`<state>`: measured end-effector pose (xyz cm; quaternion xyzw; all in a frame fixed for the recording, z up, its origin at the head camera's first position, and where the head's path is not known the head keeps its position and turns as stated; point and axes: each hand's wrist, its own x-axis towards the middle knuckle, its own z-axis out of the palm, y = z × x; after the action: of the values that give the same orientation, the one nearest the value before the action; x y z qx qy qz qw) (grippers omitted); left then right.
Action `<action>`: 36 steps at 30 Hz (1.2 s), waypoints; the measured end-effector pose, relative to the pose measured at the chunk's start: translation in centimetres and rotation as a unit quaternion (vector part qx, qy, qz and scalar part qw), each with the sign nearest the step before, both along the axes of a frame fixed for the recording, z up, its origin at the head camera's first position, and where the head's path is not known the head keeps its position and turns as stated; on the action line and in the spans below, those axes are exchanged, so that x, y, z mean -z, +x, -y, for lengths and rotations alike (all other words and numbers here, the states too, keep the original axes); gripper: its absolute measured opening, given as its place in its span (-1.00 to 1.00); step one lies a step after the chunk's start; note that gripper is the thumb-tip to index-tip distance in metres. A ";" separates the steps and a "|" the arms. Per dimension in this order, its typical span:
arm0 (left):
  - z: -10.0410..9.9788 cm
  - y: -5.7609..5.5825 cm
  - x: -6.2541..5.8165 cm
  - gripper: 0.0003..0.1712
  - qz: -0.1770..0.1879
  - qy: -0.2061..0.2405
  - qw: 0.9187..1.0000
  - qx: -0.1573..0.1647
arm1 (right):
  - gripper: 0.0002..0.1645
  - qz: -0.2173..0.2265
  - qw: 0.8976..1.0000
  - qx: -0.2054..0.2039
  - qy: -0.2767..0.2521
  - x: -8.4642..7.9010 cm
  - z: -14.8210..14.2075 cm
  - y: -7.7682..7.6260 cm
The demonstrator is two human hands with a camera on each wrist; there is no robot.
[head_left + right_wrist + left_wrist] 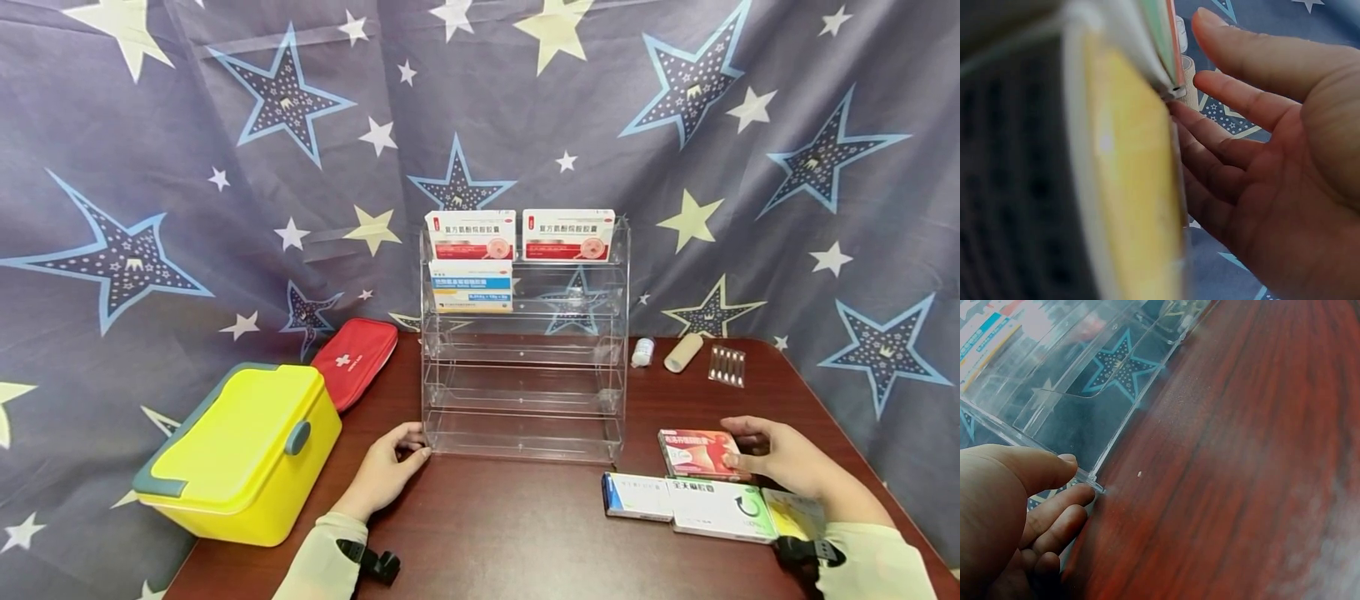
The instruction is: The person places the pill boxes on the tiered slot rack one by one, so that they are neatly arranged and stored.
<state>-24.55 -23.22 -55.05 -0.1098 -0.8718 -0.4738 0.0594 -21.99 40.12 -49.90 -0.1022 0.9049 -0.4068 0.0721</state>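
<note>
A clear acrylic tiered display rack [522, 454] stands mid-table. My left hand [390, 467] grips its lower left corner, thumb and fingers either side of the side panel in the left wrist view. Two white-and-red medicine boxes [567, 236] fill the top tier, and a blue-and-white box [471, 287] sits below the left one. At the right, my right hand [776, 454] is at the right end of a red medicine box [697, 452], thumb and fingers spread apart. Nearer me lie a white-and-blue box [637, 497], a white-and-green box [722, 510] and a yellow box [793, 515].
A yellow lidded bin [247, 450] stands at the left, with a red first-aid pouch [356, 362] behind it. Back right are a small white bottle [642, 352], a beige roll [683, 353] and a pack of cotton swabs [727, 367]. A star-patterned curtain [510, 108] hangs behind the table.
</note>
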 end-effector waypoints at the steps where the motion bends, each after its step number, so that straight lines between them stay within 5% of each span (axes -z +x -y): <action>1: 0.0 0.0 0.0 -0.60 0.000 -0.001 1.000 0.000 | -0.20 0.000 1.000 -0.001 0.001 0.1 0.0 0.0; 18: 0.0 -0.1 0.1 -0.62 -0.013 0.016 1.000 0.010 | -0.31 -0.039 0.998 -0.013 0.043 0.5 -0.1 0.0; 36: 0.0 -0.1 0.2 -0.61 -0.022 0.003 1.000 0.005 | -0.55 -0.067 0.996 0.056 0.036 0.1 -0.2 0.4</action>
<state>-24.61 -23.20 -55.25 -0.1247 -0.8681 -0.4744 0.0762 -21.61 40.34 -50.05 -0.0756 0.9260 -0.3699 -0.0075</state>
